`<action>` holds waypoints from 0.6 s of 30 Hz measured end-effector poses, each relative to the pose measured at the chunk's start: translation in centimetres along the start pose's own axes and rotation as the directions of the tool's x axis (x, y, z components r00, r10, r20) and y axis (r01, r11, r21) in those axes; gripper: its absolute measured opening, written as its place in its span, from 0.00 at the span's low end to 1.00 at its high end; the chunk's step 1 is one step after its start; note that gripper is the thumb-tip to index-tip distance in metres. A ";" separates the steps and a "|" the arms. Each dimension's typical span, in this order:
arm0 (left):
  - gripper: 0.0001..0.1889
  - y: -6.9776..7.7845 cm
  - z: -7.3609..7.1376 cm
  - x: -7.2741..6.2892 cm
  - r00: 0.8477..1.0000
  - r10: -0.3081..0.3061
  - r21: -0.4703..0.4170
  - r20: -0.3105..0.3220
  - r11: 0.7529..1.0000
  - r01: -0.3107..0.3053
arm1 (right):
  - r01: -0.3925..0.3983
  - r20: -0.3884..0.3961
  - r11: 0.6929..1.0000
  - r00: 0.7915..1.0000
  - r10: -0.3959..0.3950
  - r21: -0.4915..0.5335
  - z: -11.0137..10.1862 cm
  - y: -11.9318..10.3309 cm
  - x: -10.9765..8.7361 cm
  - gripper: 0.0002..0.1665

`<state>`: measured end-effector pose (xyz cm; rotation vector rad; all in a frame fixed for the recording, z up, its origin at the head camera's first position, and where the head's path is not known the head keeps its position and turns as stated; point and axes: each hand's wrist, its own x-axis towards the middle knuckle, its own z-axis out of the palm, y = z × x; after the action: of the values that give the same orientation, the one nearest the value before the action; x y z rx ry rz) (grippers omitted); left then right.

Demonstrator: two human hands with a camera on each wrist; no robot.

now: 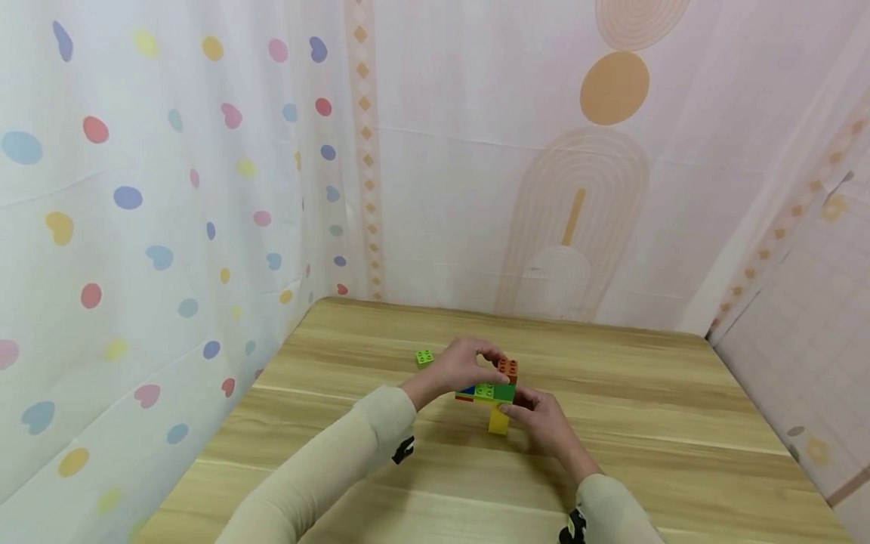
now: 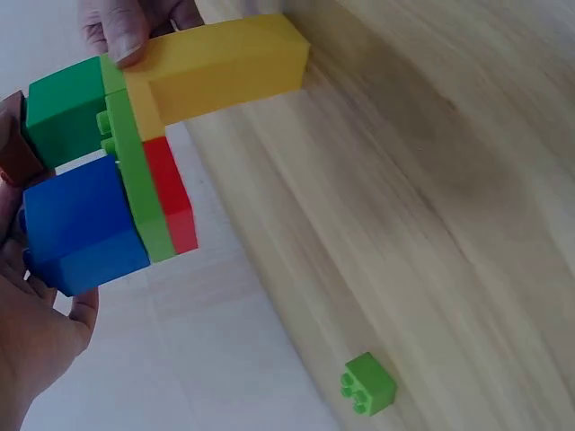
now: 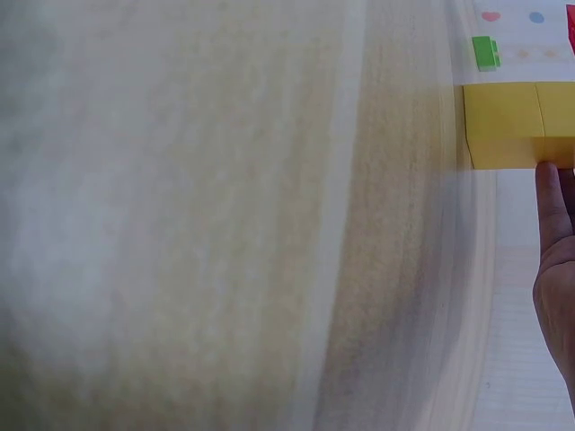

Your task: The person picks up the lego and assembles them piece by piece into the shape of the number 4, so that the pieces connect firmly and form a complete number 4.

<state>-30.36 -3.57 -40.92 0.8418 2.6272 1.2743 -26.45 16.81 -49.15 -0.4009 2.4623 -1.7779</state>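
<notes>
A structure of toy building bricks stands on the table, its yellow column (image 1: 498, 420) at the bottom. Across the column lies a light green plate (image 2: 139, 180), with a red brick (image 2: 175, 193) under it and a blue brick (image 2: 85, 220) and a dark green brick (image 2: 65, 108) on top. My left hand (image 1: 462, 366) pinches a brown brick (image 1: 508, 369) on top of the dark green one. Low on the other side, my right hand (image 1: 546, 421) grips the structure near the top of the yellow column, thumb in front. Some right fingers are hidden behind the bricks.
A loose light green brick (image 1: 424, 358) sits on the wooden table (image 1: 646, 423), left of and behind the structure. Patterned curtains (image 1: 448, 189) hang along the table's back and left side.
</notes>
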 end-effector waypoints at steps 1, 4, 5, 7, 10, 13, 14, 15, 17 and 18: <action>0.19 0.2 0.0 0.1 1.000 0.010 0.024 0.002 1.000 -0.010 | 0.002 0.000 1.000 1.000 -0.002 -0.004 -0.1 -0.1 0.0 0.19; 0.18 0.7 -0.2 0.4 1.000 0.026 0.094 0.005 0.995 -0.026 | -0.001 -0.006 1.000 1.000 0.001 -0.007 -0.3 -0.2 0.1 0.19; 0.18 0.9 -0.2 0.6 1.000 0.031 0.117 0.003 0.993 -0.031 | 0.003 -0.009 1.000 1.000 -0.003 -0.008 -0.5 0.2 0.3 0.20; 0.18 1.1 -0.1 0.9 1.000 0.030 0.124 0.003 0.992 -0.030 | 0.002 -0.023 1.000 1.000 -0.002 -0.006 -0.7 0.1 0.4 0.19; 0.19 1.1 0.3 1.3 0.999 0.036 0.156 0.018 0.987 -0.038 | 0.000 -0.030 1.000 1.000 0.000 -0.006 -0.8 0.2 0.2 0.18; 0.25 0.5 -0.1 1.1 1.000 0.013 0.159 0.022 0.987 -0.016 | -0.014 -0.005 1.000 1.000 0.014 0.009 -0.6 0.5 0.0 0.20; 0.26 0.1 -0.5 0.9 1.000 0.005 0.155 0.008 0.988 -0.006 | -0.016 0.005 1.000 1.000 0.016 0.016 -0.4 0.5 -0.1 0.21; 0.27 -0.5 -1.0 0.8 1.000 -0.002 0.144 -0.017 0.990 0.005 | -0.017 0.015 1.000 1.000 0.017 0.019 -0.2 0.6 -0.1 0.21; 0.28 -2.3 -2.4 0.5 0.995 -0.032 0.079 -0.090 0.996 0.039 | -0.012 0.017 1.000 1.000 0.011 0.029 0.1 0.5 -0.1 0.22; 0.27 -3.3 -3.2 0.3 0.990 -0.046 0.055 -0.136 0.997 0.054 | -0.007 0.016 0.999 1.000 0.006 0.033 0.3 0.4 -0.1 0.22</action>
<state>-33.11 -7.27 -41.33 0.7162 2.7836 1.2901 -26.34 16.69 -49.63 -0.4031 2.4175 -1.8026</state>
